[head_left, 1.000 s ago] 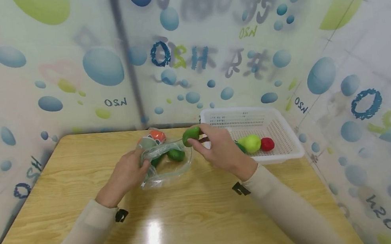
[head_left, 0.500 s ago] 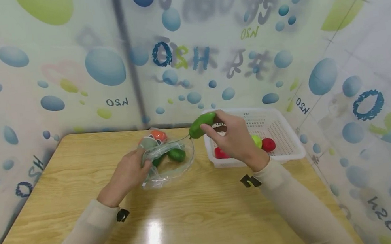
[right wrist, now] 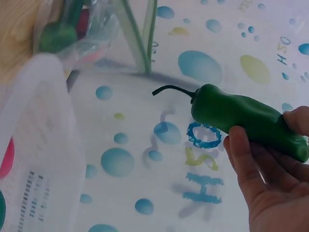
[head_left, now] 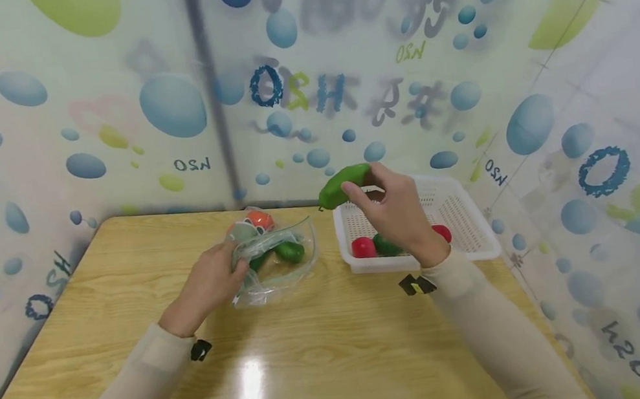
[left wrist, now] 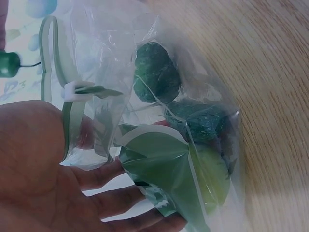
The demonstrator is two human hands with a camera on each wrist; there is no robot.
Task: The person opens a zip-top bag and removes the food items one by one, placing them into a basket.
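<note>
Right, your right hand (head_left: 400,214) pinches the green pepper (head_left: 343,187) by its tip half, thumb against fingers, in the air beside the white basket (head_left: 480,252). Its long axis runs sideways, stem end pointing left and a little down, towards the mouth of the clear bag (head_left: 266,243). Your left hand (head_left: 206,284) grips that bag's edge, well apart from the pepper; at least 2 dark green items (left wrist: 157,72) lie inside.
</note>
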